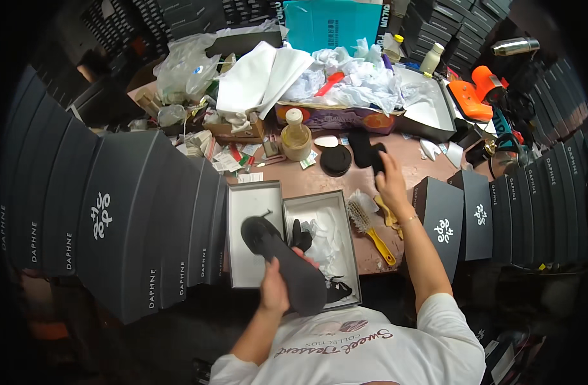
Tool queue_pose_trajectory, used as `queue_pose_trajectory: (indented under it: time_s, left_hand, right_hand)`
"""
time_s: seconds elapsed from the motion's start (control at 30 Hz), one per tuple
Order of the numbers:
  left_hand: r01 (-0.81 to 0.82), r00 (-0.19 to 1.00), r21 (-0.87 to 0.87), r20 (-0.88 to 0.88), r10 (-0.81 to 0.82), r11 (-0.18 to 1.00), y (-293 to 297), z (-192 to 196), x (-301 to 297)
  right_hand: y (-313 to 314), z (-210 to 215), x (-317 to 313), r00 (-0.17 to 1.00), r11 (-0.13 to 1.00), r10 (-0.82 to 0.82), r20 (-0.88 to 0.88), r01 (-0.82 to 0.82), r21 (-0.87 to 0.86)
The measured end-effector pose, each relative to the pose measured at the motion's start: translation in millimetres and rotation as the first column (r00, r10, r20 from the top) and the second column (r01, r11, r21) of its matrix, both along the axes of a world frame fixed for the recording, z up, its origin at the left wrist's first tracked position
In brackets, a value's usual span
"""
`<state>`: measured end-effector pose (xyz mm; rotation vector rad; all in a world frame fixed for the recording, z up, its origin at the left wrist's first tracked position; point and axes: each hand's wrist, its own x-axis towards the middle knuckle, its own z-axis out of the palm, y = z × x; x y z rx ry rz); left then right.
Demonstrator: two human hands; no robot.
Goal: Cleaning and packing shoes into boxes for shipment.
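Shoe: a dark flat shoe (286, 264), sole up, held over the open shoe box (319, 247) at the near edge of the brown table (345, 183).
Left hand: the left hand (276, 287) has its fingers curled round the heel end of the shoe.
Right hand: the right hand (389, 181) is stretched out over the table, fingers closed on a small black piece (378, 158); what that piece is I cannot tell.
Box: grey, with white tissue paper (329, 234) inside; its lid (252, 234) lies open-side up just to the left.
Hidden in box: a second dark item (301, 236) shows in the paper, partly covered by the shoe.
Brush: a bristle brush with a yellow handle (369, 230) lies just right of the box, near the right forearm.
On the table: a round black tin (336, 159), a squat bottle with a cream cap (296, 136), and scattered small cards (226, 160).
Behind: a long box heaped with crumpled white paper (361, 83), a clear plastic bag (185, 70), a teal carton (332, 24).
Packages: stacks of dark grey shoe boxes with white logos stand at the left (114, 218) and right (473, 218), crowding the table on both sides.
Far right: an orange tool (477, 93), half lost in clutter.
Rim: edges bend and darken; details there are unclear.
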<state>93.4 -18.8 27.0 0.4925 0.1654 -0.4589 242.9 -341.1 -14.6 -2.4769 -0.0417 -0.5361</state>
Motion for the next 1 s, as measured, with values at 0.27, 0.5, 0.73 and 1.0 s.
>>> queue_pose_trajectory:
  time_s: [0.27,0.5,0.73,1.0]
  left_hand:
    - [-0.118,0.983,0.130,0.154,0.098,0.984,0.3,34.6,57.5]
    - [-0.299,0.945,-0.061,-0.157,0.286,0.952,16.3,4.6,53.5]
    - [-0.201,0.972,0.017,-0.125,0.201,0.980,-26.3,0.3,-4.2]
    - [-0.264,0.964,0.302,0.108,0.242,0.916,-40.8,23.3,-50.4]
  right_hand:
    - [46.5,-49.3,74.5,0.979,0.880,0.131,-0.158,-0.189,-0.435]
    - [109.9,66.7,-106.2,0.848,0.802,0.490,0.201,-0.529,0.276]
    - [163.4,85.8,-152.0,0.838,0.851,0.469,0.280,-0.514,0.112]
    - [176.3,82.9,-154.7,0.871,0.824,0.436,0.227,-0.488,0.289]
